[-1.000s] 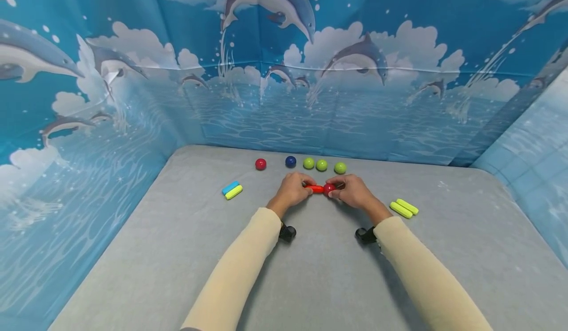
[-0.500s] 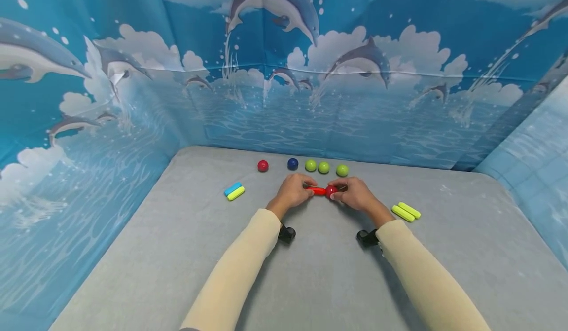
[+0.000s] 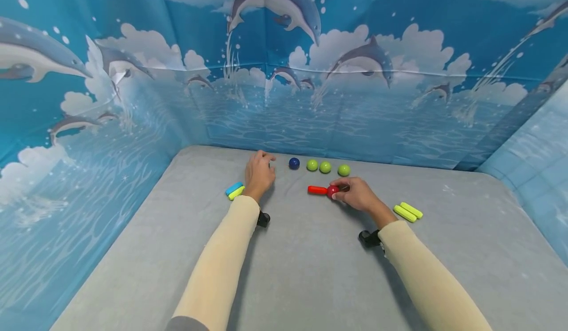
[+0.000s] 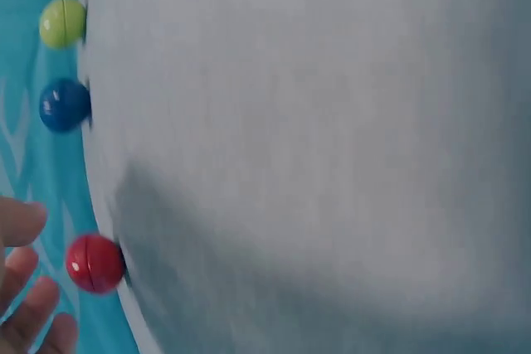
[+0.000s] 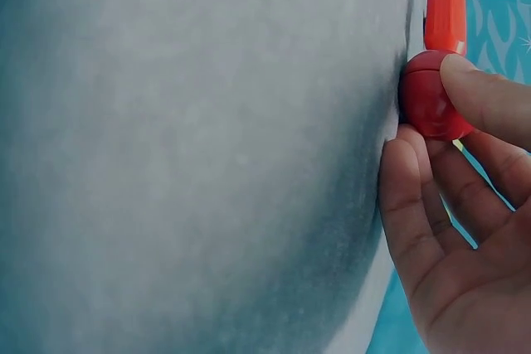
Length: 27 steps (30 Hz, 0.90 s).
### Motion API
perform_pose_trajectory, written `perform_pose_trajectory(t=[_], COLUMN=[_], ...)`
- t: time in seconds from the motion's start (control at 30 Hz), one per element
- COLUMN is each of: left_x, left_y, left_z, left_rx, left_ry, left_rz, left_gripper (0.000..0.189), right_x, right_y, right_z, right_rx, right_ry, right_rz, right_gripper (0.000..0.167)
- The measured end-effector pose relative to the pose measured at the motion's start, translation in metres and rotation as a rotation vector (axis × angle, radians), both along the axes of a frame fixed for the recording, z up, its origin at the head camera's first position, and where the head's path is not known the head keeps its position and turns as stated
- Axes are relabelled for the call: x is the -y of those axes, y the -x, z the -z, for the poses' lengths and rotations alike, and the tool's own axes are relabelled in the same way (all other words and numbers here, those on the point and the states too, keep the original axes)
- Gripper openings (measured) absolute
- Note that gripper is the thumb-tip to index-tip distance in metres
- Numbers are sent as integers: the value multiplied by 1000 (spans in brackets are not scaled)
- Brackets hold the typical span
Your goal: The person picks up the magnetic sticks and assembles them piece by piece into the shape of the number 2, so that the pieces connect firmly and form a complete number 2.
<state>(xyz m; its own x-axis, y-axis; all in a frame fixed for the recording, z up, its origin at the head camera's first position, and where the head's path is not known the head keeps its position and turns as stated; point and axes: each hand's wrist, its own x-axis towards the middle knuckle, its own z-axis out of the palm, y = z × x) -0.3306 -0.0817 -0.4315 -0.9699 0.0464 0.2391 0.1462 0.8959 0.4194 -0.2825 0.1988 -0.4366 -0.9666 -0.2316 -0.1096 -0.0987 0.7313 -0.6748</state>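
Observation:
On the grey table, my right hand (image 3: 356,194) pinches a glossy red ball (image 5: 425,95) between thumb and fingers. An orange-red stick (image 3: 317,190) lies end-on against that ball, pointing left; whether the two are joined I cannot tell. My left hand (image 3: 260,174) is farther left, over the back of the table, with loosely bent fingers and nothing held. Just beyond those fingers, in the left wrist view, sits a second red ball (image 4: 95,263), apart from them. The hand hides it in the head view.
A blue ball (image 3: 294,163) and several green balls (image 3: 325,166) line the back edge by the dolphin-print curtain (image 3: 284,109). Blue (image 3: 233,188) and yellow (image 3: 236,193) sticks lie beside my left wrist. Two yellow-green sticks (image 3: 408,211) lie at right.
My left hand has let go of the red stick and moved left and back toward the second red ball. My right hand stays on its ball.

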Motion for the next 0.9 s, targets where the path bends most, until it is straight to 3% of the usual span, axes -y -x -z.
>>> perform_pose_trajectory(t=[0.17, 0.3, 0.43, 0.6, 0.9], left_x=[9, 10, 10, 12, 14], left_y=[3, 2, 1, 0, -5], left_z=[1, 0, -2, -3, -3], left_rx=[46, 115, 130, 168, 240], left_ry=[74, 19, -13, 8, 5], left_rz=[25, -13, -58, -43, -73], left_gripper=[36, 31, 28, 35, 42], right_x=[-2, -1, 0, 1, -1], right_y=[-2, -2, 0, 1, 1], right_z=[1, 1, 1, 0, 0], right_rx=[-2, -4, -4, -5, 7], right_ry=[-1, -6, -3, -4, -1], right_rz=[9, 7, 4, 4, 8], right_gripper=[39, 39, 40, 39, 40])
